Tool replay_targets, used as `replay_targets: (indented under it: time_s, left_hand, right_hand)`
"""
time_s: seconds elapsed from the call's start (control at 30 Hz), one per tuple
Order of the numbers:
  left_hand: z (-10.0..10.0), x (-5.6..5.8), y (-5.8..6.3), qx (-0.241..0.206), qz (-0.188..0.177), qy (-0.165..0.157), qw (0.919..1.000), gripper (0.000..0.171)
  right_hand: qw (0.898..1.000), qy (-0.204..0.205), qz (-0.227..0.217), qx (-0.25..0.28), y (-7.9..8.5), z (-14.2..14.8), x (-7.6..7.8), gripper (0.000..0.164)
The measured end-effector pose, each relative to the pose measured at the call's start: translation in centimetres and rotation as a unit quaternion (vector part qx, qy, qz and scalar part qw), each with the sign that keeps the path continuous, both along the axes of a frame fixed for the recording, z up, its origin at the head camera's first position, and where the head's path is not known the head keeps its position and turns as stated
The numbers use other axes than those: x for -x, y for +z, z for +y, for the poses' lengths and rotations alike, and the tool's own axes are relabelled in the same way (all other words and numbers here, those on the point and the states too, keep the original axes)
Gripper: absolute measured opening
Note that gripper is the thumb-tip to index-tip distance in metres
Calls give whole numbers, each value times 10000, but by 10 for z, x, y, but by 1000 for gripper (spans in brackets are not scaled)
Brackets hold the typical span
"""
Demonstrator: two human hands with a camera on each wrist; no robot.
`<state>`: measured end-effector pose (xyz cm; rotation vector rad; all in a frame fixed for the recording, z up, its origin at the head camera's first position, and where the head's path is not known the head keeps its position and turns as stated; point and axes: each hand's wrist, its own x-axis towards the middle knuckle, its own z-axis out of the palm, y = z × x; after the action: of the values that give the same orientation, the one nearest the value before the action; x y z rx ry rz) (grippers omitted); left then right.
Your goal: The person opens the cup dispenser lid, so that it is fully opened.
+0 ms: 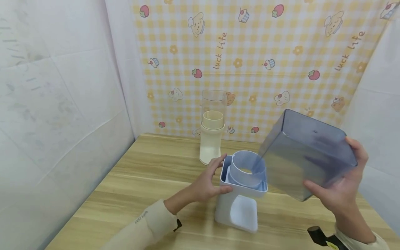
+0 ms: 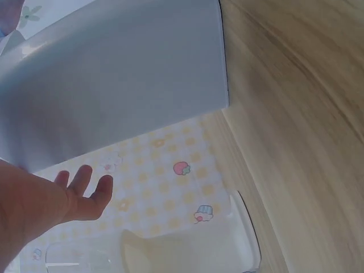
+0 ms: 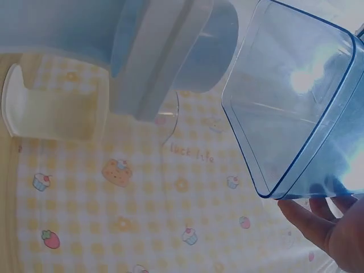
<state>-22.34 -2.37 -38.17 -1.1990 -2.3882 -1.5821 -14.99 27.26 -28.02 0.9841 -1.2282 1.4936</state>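
A white gravity-feeder base stands upright on the table, with a round collar inside its square top and a scooped opening low in front. My left hand holds its upper rim from the left, thumb at the front and fingers toward the back. To the right, my right hand grips a clear blue-grey square container between thumb and fingers. It is held tilted in the air, its left end close to the collar; in the head view I cannot tell whether they touch. The right wrist view shows the container apart from the collar.
Behind the base stands a cream feeder with a clear cylinder on top. The wooden table ends at a yellow checked cloth at the back. White sheets hang on both sides.
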Motion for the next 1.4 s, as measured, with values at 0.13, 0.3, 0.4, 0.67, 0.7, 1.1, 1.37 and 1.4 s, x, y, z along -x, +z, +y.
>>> replay_targets:
  time_s: [0.13,0.3,0.4,0.67,0.7,1.1,1.37,1.4]
  left_hand:
    - [-3,6,-2,42,103,-50,9999,90]
    - [-5,13,-2,-229,309,-125,9992,81]
    - [-6,17,-2,-325,306,-56,9990,76]
    - [-7,27,1,-613,58,-201,9979,61]
    - [-7,29,1,-673,37,-229,9975,59]
    - [-3,48,1,-1243,-26,372,9915,41]
    - [3,59,4,-1325,-233,910,9867,38]
    - [3,61,5,-1323,-233,948,9864,38]
  right_hand:
    - [9999,26,99,130,-4,4,-6,93]
    - [9997,173,93,129,-8,8,-13,90]
    - [9997,257,18,19,-9,12,-18,89]
    - [9969,587,-176,-498,-18,23,-35,92]
    - [9963,598,-219,-576,-21,25,-37,93]
    - [9844,878,-765,-1317,-51,36,-49,104]
    - [9671,721,-1446,-1964,-74,32,-45,112]
    - [9653,743,-1486,-2016,-77,31,-44,113]
